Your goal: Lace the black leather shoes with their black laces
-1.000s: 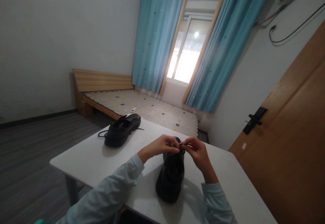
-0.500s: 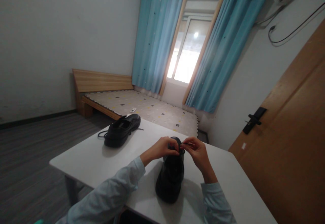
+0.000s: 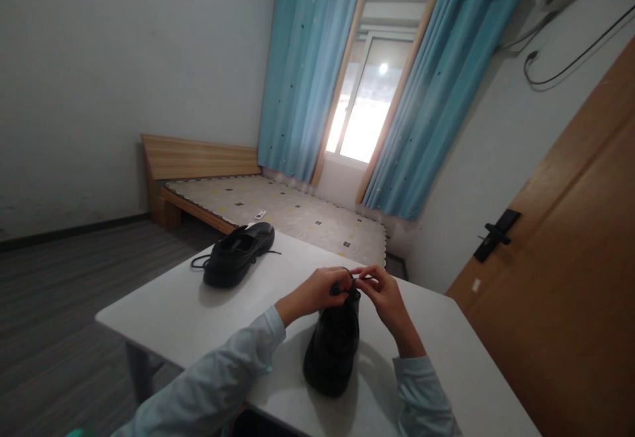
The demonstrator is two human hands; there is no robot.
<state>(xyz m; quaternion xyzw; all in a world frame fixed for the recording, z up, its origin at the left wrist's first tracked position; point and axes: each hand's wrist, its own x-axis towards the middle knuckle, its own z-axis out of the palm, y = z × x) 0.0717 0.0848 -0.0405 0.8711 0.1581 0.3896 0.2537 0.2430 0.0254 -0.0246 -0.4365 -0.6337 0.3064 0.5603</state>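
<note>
1. The near shoe [image 3: 331,354] is black and stands upright on the white worktop [image 3: 159,315], its heel toward the wearer and its toe pointing away, toward the bed.
2. The right hand [image 3: 383,291] is at the front of this shoe, on its right side, with thumb and fingers pinched together on a thin black lace [image 3: 366,279].
3. The left hand [image 3: 325,290] is curled over the front of the same shoe from the left, its fingertips just beside those of the right hand; whether its fingers are clamped on the lace cannot be told, as they are bent and small in view.
4. Both forearms wear pale blue-grey sleeves [image 3: 213,377], which end at the wrists.
5. The other shoe [image 3: 223,273], also black, stands well apart from the hands, toward the far left of the worktop; its loose laces [image 3: 199,263] stick out on both sides.
6. Beyond the worktop is a bed [image 3: 278,202] with a wooden headboard [image 3: 203,156]; a small white remote [image 3: 260,215] lies on its patterned mattress.
7. Blue curtains [image 3: 302,86] hang on either side of a bright window [image 3: 372,93], and a wooden door [image 3: 560,245] with a black handle [image 3: 496,234] is at the right.
</note>
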